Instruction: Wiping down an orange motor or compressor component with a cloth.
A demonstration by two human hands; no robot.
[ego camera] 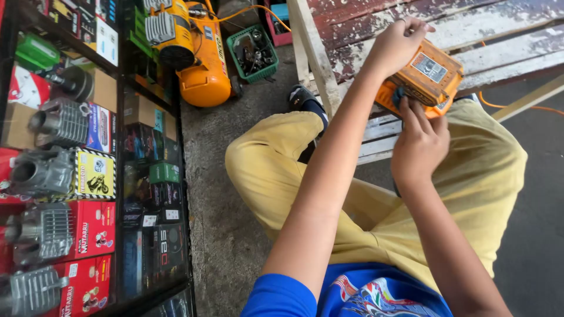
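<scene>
Blue shirt and yellow trousers near; both hands gripping orange power tool
Left hand clasps its top, right hand closed underneath; looks like positioning, next needs firm steadying on bench

We look down on a rough grey concrete floor in plain daylight. Along its left edge stands a glass display case with dark frames, its shelves packed with metal engine cylinders and red, yellow and black boxes. Beyond the case's far end lie an orange air compressor and a green basket of small metal parts (too small to tell apart). At the upper right a weathered wooden bench shows flaking red and white paint, and dark ground runs down the right edge.
</scene>
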